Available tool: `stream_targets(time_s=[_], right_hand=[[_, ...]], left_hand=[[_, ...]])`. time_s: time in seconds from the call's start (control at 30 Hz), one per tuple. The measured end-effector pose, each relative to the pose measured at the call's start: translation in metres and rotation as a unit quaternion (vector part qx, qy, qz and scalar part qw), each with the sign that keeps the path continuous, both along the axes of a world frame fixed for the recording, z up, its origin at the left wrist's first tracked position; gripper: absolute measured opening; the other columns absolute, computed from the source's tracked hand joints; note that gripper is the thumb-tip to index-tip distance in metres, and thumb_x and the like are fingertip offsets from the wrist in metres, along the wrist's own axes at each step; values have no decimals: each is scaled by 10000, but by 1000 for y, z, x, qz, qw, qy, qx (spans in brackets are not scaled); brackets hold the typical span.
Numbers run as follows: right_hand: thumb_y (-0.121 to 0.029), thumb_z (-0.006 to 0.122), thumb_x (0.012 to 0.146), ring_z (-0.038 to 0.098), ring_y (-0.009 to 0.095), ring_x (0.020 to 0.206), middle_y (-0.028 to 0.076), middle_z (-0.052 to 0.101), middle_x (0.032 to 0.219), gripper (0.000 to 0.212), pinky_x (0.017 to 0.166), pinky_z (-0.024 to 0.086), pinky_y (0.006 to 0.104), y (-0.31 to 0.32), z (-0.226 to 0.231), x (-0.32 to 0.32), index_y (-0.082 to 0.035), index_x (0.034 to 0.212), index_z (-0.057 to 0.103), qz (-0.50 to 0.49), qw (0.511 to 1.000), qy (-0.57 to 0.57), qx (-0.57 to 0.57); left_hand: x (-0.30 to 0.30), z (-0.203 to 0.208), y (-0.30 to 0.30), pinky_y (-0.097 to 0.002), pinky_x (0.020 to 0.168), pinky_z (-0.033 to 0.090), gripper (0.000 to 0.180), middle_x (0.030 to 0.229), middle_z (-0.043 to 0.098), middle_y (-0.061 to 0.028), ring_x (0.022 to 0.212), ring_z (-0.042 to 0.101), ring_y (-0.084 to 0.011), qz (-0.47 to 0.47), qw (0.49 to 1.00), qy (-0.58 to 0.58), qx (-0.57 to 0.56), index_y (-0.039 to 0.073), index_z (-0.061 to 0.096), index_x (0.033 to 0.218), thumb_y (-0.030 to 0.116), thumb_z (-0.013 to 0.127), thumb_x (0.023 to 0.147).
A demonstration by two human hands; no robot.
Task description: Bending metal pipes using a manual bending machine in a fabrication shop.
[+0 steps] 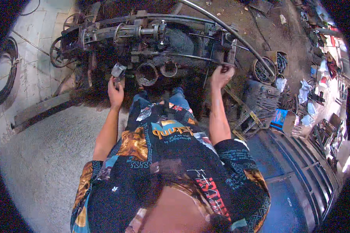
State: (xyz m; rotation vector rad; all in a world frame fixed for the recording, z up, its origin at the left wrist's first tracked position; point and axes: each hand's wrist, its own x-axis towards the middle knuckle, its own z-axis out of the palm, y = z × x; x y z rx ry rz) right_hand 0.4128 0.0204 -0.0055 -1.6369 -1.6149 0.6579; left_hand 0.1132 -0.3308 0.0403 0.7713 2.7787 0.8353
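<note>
In front of me stands a dark, greasy lathe-like machine (144, 33) with a long bed and a shaft along it. My left hand (116, 94) is raised at its near left side, fingers pointing up. The fingertips close on the lower edge of a small silvery block (119, 70). My right hand (223, 74) is at the machine's right end, with its fingers curled. A dark part shows at those fingers, but its kind is hidden. Between my hands, two round metal rings (147, 74) open toward me below the bed.
At the left is a spoked handwheel (57, 52); a black coiled hose (7, 73) hangs beyond it. A long metal bar (237, 35) slants across the upper right. A stack of metal rods (262, 99) and a blue slatted panel (287, 174) lie to my right.
</note>
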Motion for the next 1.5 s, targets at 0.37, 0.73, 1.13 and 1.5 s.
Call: stream_targets(time_s=[0.37, 0.73, 1.13, 1.5], right_hand=[[-183, 663, 710, 565, 429, 973, 288, 579, 1054, 761, 858, 450, 471, -54, -71, -22, 108, 1303, 284, 6, 972, -142, -185], [-193, 512, 852, 636, 396, 828, 194, 663, 915, 259, 717, 490, 486, -183, -38, -67, -51, 1061, 569, -180, 941, -220, -185], [-158, 463, 958, 451, 86, 586, 5, 514, 753, 159, 455, 379, 240, -269, 96, -274, -52, 1060, 523, -65, 981, 183, -28], [-141, 516, 866, 630, 352, 853, 238, 640, 890, 311, 792, 481, 411, -271, 205, -443, -10, 1137, 594, 413, 893, -178, -21]], left_hand=[[-75, 9, -42, -390, 880, 453, 453, 1220, 538, -179, 1131, 526, -296, 6, 998, -23, 54, 7, 421, 1300, 110, 543, 876], [-202, -12, -118, -393, 933, 424, 457, 1208, 538, -185, 1117, 522, -309, -16, 990, -46, 135, -8, 418, 1299, 119, 541, 878], [-322, -3, -183, -412, 915, 441, 433, 1226, 526, -170, 1119, 518, -332, -2, 986, 15, 163, 16, 418, 1294, 116, 530, 888], [-437, 26, -146, -439, 975, 387, 498, 1262, 476, -229, 1166, 473, -367, 72, 944, 61, 316, 0, 393, 1313, 164, 564, 875]])
